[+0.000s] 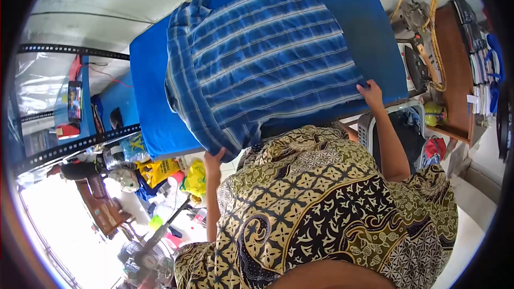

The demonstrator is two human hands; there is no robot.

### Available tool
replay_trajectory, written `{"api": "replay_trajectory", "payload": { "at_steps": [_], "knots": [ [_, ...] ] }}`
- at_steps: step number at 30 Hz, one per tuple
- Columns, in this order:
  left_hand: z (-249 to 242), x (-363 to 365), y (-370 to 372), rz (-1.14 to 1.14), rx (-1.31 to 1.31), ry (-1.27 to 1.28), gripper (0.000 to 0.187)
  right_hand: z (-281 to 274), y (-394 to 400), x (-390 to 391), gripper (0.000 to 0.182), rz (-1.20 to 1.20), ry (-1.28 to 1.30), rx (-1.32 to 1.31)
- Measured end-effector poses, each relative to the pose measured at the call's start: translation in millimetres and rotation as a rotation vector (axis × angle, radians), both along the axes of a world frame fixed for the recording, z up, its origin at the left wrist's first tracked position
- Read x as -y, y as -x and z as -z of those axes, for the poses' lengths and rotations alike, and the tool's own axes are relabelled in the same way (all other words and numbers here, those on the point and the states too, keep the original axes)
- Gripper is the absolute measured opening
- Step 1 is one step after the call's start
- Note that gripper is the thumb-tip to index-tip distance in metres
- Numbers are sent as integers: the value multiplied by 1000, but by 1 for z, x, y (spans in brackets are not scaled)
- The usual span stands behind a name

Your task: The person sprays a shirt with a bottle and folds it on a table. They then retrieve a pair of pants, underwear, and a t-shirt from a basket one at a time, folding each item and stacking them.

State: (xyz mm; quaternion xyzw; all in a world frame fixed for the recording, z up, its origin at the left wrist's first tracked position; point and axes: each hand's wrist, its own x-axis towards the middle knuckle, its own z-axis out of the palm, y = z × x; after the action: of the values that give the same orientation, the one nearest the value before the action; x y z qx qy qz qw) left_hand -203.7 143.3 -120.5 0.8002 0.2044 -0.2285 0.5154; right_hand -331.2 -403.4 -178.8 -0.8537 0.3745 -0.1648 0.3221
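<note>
Left hand (pixel 215 157) and right hand (pixel 370 94) are pinched closed on near corners of the striped shirt (pixel 267 48), which is spread beyond them across the blue table (pixel 369 27).

You see: striped shirt (pixel 273 48), woven cloth, creased | tabletop (pixel 152 96) cover, smooth matt blue cloth | slotted rack rail (pixel 110 136), metal | shelf (pixel 452 59), smooth brown wood | yellow bag (pixel 159 171), thin plastic | laundry basket (pixel 366 128), grey plastic

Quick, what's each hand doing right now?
Left hand: closed, holding the near-left edge of the striped blue shirt.
Right hand: closed, pinching the shirt's near-right corner.
</note>
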Motion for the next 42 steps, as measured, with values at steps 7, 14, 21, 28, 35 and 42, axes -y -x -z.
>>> {"api": "replay_trajectory", "payload": {
  "at_steps": [7, 14, 21, 28, 35, 42],
  "knots": [
    [69, -85, 2, 64, 253, -429, 30, -24, -6, -11, 41, -237, -179, -630],
    [23, 34, -10, 275, 941, -672, 44, -47, -12, -86, 49, -865, 334, -111],
    [46, 99, 15, 1279, 913, -544, 7, -10, -8, -71, 19, -1087, 363, -123],
    [81, -3, -4, -208, 788, -594, 62, -28, 7, -79, 26, -987, 382, -141],
    [70, -39, 0, -43, -236, 63, 74, -28, 5, -77, 28, -1004, 378, -98],
    [87, -117, 47, 7, -85, 125, 34, -18, -3, -68, 18, -1017, 306, -57]
  ]
}}
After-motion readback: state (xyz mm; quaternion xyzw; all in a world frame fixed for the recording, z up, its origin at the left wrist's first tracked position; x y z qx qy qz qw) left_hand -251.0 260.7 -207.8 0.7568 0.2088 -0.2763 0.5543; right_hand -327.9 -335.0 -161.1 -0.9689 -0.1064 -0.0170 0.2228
